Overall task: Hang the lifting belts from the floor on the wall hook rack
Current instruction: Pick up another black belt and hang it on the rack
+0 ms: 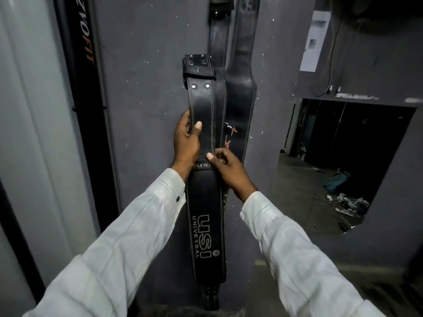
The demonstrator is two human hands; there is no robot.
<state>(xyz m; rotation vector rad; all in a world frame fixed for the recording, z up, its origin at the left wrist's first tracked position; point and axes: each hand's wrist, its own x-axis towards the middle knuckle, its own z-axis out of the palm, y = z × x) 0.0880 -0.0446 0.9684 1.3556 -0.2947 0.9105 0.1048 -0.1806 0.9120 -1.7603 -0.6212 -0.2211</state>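
I hold a black leather lifting belt [206, 225] marked "USI UNIVERSAL" upright against the grey wall, buckle end up. My left hand [186, 143] grips its narrow strap from the left, thumb across the front. My right hand [229, 170] pinches the strap's right edge a little lower. Behind it two more black belts hang down the wall: a narrow one [218, 40] and a wider one with red lettering [240, 92]. The hook rack [220, 8] at the top edge is dark and mostly cut off.
A black vertical post with orange lettering [84, 53] stands to the left. At right an opening in the wall [343, 161] shows a dim floor with shoes and a blue bag. A white paper [314, 40] and a cable are on the upper right wall.
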